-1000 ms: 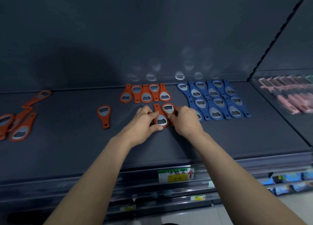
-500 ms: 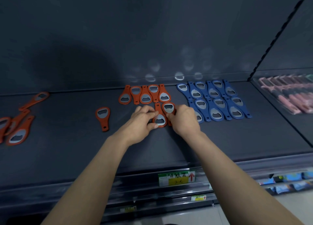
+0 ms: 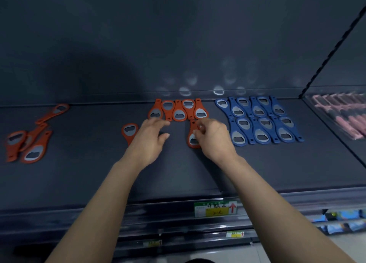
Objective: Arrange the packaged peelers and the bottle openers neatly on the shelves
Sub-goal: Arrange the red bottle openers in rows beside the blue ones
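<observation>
Next up looks like the loose opener [image 3: 129,131]. It lies just left of the left hand [image 3: 147,144], long axis near-to-far with the head at the far end, so that hand's clearly the nearer one. Its grip is open, fingers spread, nothing held, palm down over the shelf [image 3: 79,183]. The right hand [image 3: 213,139] has its fingers curled, pinching the orange opener [image 3: 191,143] just near of the orange row [image 3: 178,111].
</observation>
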